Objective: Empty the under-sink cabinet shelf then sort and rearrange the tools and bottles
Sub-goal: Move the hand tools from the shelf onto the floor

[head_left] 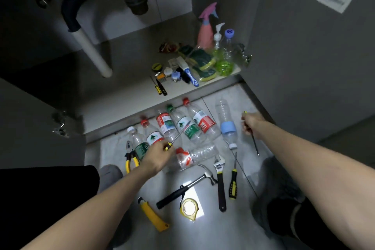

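Each hand, left hand (157, 155) and right hand (250, 125), is closed around a screwdriver; the left one's shaft (180, 133) hangs over the bottles (182, 128) and could knock them rolling across the floor (213, 229).

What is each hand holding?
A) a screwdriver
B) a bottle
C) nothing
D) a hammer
A: the left hand grips a screwdriver over the bottles, and the right hand grips another one; the hammer lies untouched on the floor.
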A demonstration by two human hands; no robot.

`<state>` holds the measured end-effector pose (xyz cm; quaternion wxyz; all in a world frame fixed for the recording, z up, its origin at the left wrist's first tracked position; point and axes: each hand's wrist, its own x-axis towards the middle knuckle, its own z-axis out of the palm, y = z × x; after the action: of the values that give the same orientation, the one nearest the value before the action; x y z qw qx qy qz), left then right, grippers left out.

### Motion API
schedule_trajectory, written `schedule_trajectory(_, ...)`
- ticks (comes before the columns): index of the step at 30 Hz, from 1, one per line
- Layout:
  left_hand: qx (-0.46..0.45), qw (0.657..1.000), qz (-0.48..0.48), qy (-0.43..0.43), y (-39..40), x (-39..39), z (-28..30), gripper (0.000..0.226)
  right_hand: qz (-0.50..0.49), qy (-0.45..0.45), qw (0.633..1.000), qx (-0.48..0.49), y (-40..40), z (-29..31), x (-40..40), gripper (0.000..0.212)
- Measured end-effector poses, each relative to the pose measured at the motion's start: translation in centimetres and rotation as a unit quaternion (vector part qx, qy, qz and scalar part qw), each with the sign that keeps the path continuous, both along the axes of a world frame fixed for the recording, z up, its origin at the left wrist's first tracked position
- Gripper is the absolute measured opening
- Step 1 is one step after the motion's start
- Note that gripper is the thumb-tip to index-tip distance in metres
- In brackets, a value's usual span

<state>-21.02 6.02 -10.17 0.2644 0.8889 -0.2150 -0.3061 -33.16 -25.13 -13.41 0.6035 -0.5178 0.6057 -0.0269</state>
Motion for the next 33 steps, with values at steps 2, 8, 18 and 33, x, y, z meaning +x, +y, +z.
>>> schedule_trajectory(2,0.01,0.998,-0.053,0.031,0.1,-2.1,-1.2,0.009,0.024,0.044,0.999,0.02,0.5,-2.4,-2.3,0.008)
schedule_trajectory(8,0.107,0.978,-0.169,0.057,1.5,-6.5,-4.9,0.024,0.099,0.137,0.985,-0.021,2.0,-6.3,-5.3,0.012)
schedule_trajectory(18,0.12,0.978,-0.17,0.013,1.9,-6.6,-7.4,0.027,0.154,0.178,0.962,-0.14,2.3,-8.5,-5.7,0.025)
schedule_trajectory(33,0.062,0.974,-0.217,-0.026,-21.9,-3.5,-6.2,0.021,0.117,0.191,0.969,-0.107,3.0,-11.0,-10.3,0.014)
